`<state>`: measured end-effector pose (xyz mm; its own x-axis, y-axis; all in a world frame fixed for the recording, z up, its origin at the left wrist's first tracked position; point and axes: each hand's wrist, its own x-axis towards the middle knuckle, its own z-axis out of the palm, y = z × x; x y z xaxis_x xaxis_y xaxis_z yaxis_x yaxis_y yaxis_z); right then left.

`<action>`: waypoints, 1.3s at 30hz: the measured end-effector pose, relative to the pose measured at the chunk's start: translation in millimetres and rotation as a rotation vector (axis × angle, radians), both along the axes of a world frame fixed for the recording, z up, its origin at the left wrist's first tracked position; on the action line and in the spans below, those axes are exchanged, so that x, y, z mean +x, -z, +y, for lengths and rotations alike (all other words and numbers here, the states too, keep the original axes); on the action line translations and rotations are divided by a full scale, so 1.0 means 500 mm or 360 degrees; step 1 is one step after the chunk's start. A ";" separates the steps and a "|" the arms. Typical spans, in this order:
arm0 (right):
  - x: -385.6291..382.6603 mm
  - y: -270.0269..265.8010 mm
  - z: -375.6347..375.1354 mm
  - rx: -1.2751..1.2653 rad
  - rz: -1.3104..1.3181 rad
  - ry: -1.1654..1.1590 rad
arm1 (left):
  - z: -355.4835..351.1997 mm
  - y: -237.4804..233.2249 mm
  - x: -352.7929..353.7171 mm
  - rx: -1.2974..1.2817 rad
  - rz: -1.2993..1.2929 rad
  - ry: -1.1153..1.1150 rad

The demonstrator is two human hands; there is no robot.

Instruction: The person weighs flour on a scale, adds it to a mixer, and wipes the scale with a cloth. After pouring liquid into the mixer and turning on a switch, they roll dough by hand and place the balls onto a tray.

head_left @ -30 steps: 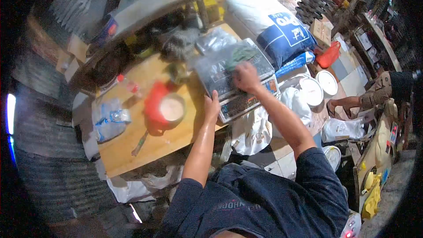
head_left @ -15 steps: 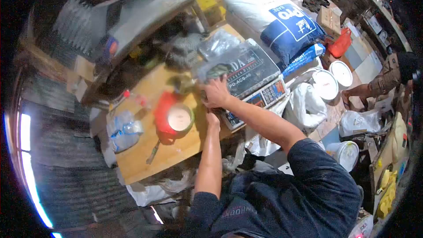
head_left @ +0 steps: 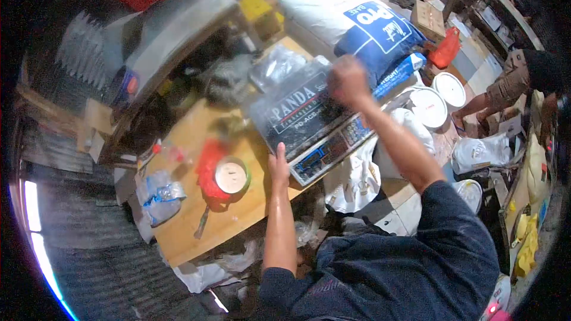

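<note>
A digital weighing scale (head_left: 324, 145) with a plastic-covered platform marked PANDA (head_left: 294, 113) stands on the right end of a wooden table (head_left: 238, 214). My right hand (head_left: 348, 80) is a blurred fist over the far right corner of the platform. The green cloth seen earlier is no longer on the platform and is hidden in the fist. My left hand (head_left: 278, 163) lies flat against the scale's near left corner, fingers together and pointing away from me.
A round white tub (head_left: 231, 174) sits on something red beside the scale, with a crumpled plastic bag (head_left: 157, 193) and a small tool (head_left: 202, 223) further left. A white-and-blue sack (head_left: 357, 18) lies behind the scale. White buckets (head_left: 428, 107) and another person (head_left: 511, 80) are on the right.
My right hand swept from the middle of the platform to its left edge, then across to the far right corner. My left hand stayed at the scale's near left corner.
</note>
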<state>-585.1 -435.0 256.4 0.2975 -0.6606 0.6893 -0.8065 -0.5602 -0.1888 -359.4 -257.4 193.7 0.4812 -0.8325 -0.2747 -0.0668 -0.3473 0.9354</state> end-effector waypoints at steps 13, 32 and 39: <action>-0.004 -0.015 -0.112 0.0333 0.0322 0.0443 | -0.025 0.096 0.036 -0.0439 0.0357 0.0173; 0.201 -0.005 -0.267 0.0600 0.0013 -0.0033 | -0.039 0.101 0.027 -0.0510 0.0542 0.0010; 0.464 0.116 0.032 -0.0145 -0.0123 -0.1213 | -0.043 0.093 0.031 -0.0198 0.0361 -0.0039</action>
<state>-353.0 -419.0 198.5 0.5964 -0.2323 0.7683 -0.1782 -0.9717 -0.1554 -344.1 -279.1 147.0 0.4391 -0.8556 -0.2741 0.1567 -0.2275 0.9611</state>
